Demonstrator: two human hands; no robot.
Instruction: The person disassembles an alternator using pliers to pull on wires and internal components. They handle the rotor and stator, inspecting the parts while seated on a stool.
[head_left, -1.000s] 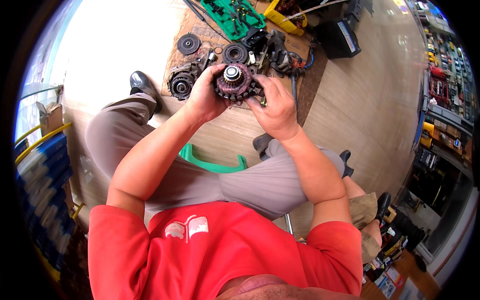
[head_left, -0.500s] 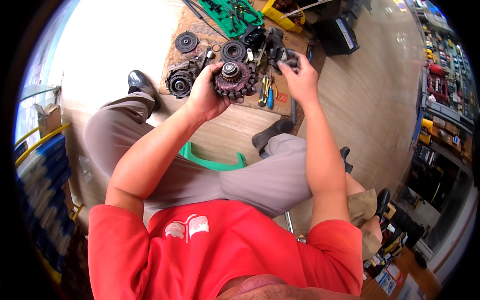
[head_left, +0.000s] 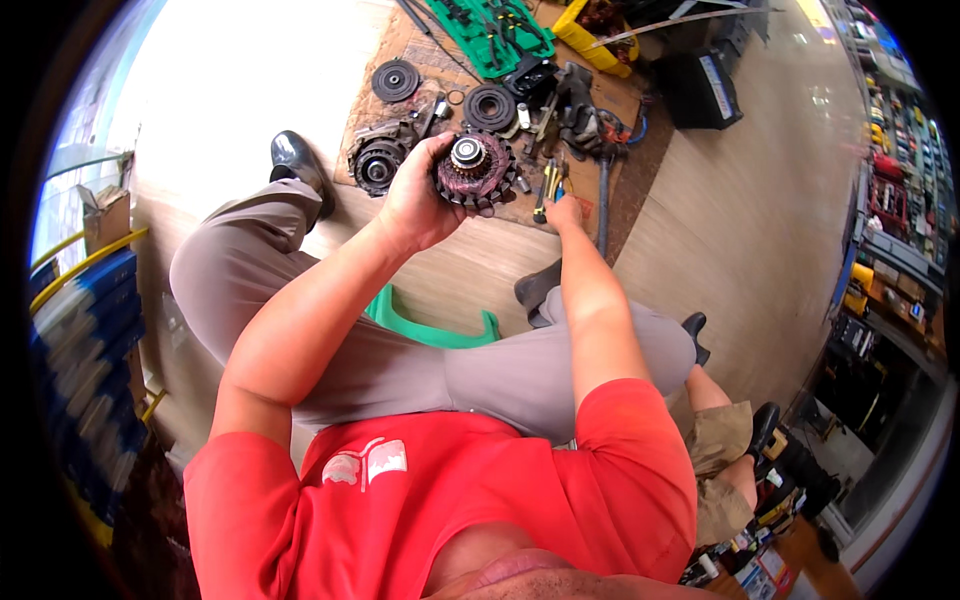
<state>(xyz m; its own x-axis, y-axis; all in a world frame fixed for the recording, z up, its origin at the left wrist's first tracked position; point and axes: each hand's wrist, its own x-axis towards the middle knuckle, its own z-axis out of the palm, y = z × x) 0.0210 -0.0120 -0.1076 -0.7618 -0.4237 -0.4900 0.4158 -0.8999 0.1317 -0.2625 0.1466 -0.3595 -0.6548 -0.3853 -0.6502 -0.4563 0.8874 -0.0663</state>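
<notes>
My left hand [head_left: 425, 195] is closed around the edge of a round alternator rotor [head_left: 478, 172], with toothed metal at its rim and a shiny bearing on top. It is held up above the cardboard's near edge. My right hand [head_left: 565, 212] reaches down to the cardboard, its fingers closed on a screwdriver [head_left: 561, 187] whose blue handle is mostly hidden. Next to it lies a yellow-and-black handled tool [head_left: 545, 190]. Left of the rotor sits a dark metal housing [head_left: 378, 163]. Beyond it are a pulley-like disc [head_left: 396, 80] and a ring-shaped part [head_left: 489, 107].
The cardboard [head_left: 375, 52] carries a green tool case [head_left: 495, 40], dark grey gloves [head_left: 580, 120] and a hammer-like tool [head_left: 604, 195]. Behind stand a yellow bin [head_left: 590, 38] and a black battery [head_left: 697, 90]. A green stool [head_left: 430, 327] is below me; another person's leg [head_left: 712, 390] shows at right.
My right hand has come down and toward me, away from the gloves, and closed on the screwdriver. My left hand still holds the rotor. The whole view has shifted slightly.
</notes>
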